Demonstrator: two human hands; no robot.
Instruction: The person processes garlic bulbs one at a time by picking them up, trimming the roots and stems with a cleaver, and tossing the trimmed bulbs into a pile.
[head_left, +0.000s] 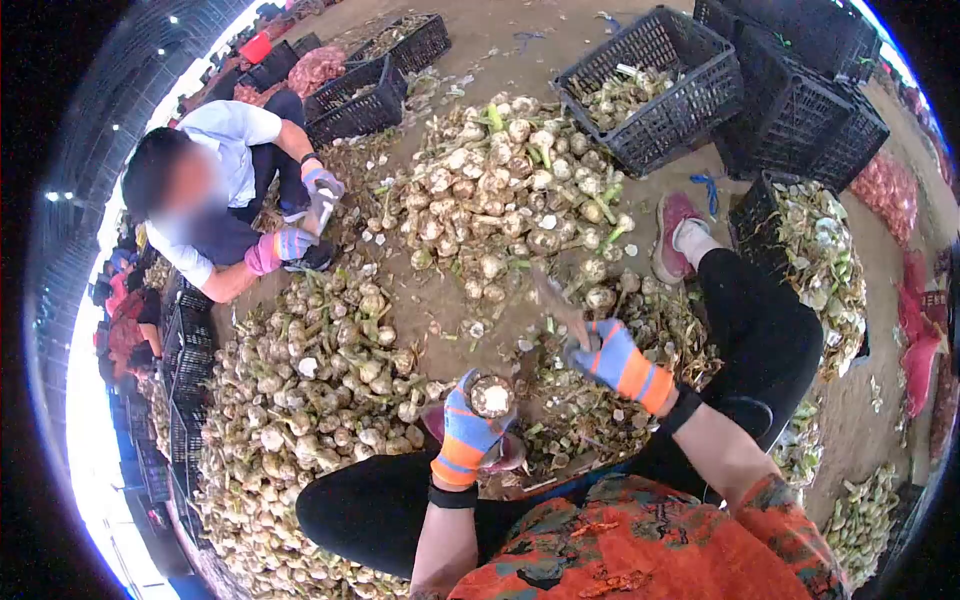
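My left hand (466,428), in a grey, orange and blue striped glove, is closed around a garlic bulb (491,397) with a white cut face turned up. To its right, my right hand (622,364) wears a matching glove and grips a knife (560,308). The blade is blurred and points up and away, apart from the bulb. A large heap of garlic bulbs (310,400) lies left of my left hand. Another pile of garlic (500,190) sits ahead, with whitish cut ends. Trimmings (590,420) cover the ground below my right hand.
A co-worker (225,150) in striped gloves crouches at the left, holding something I cannot make out. A black crate (660,100) with garlic stands ahead right, near other stacked crates (800,110). Beside my right leg, a crate overflows with stalks and peelings (820,250). Red mesh sacks (885,195) lie beyond.
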